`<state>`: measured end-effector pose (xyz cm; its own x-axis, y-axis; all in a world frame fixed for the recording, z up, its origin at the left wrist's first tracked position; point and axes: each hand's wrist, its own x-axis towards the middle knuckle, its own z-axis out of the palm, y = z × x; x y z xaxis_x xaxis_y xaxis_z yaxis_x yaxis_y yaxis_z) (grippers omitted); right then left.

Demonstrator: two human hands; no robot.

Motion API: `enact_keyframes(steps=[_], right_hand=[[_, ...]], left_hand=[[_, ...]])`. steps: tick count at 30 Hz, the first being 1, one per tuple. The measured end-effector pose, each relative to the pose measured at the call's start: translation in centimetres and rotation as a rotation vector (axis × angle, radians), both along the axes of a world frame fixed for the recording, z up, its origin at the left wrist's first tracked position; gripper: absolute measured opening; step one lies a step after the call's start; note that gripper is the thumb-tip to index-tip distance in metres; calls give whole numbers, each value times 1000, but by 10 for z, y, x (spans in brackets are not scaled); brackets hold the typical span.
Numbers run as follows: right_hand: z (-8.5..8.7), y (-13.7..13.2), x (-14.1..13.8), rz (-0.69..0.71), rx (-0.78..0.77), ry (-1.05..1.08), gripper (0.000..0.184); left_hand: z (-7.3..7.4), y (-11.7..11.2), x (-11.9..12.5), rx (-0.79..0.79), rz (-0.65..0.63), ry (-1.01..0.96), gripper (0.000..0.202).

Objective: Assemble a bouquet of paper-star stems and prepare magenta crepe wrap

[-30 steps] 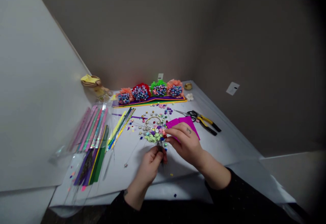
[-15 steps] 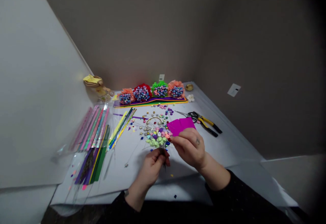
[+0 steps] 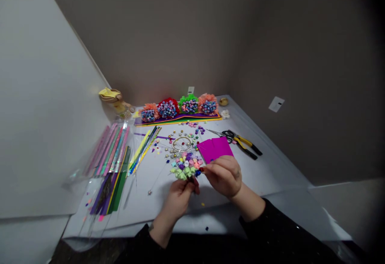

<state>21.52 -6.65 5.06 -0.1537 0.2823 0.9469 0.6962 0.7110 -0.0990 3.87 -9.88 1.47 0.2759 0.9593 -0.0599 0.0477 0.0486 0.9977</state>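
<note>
White-covered table [image 3: 144, 212] below, the left hand [image 3: 177, 196] clamps a star bouquet [image 3: 184, 165] by its stems while the right hand [image 3: 224, 176], beside it, seemingly pinches a red star [image 3: 201, 169], apparently being arranged, which calls for steady stems.

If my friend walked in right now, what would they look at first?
Probably the four frilly bouquets, lined up at the back of the table. Next, perhaps, the bright magenta paper just beyond the right hand, and the colourful bunch of little shapes held in the left hand.
</note>
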Motion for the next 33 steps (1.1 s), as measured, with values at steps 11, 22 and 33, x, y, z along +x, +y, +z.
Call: enact_keyframes(steps=[11,22,33], right_hand=[[-32,20,62,-232,-604,-24,8],[-56,22,53,-58,-1109,-170,23],[-65,26,57,-79,-1079,-151,17]], left_hand=[[-43,6,-62,250,391,303,17],[-23,8,-47,196,411,249,24],[-35,4,-51,106,470,223,19]])
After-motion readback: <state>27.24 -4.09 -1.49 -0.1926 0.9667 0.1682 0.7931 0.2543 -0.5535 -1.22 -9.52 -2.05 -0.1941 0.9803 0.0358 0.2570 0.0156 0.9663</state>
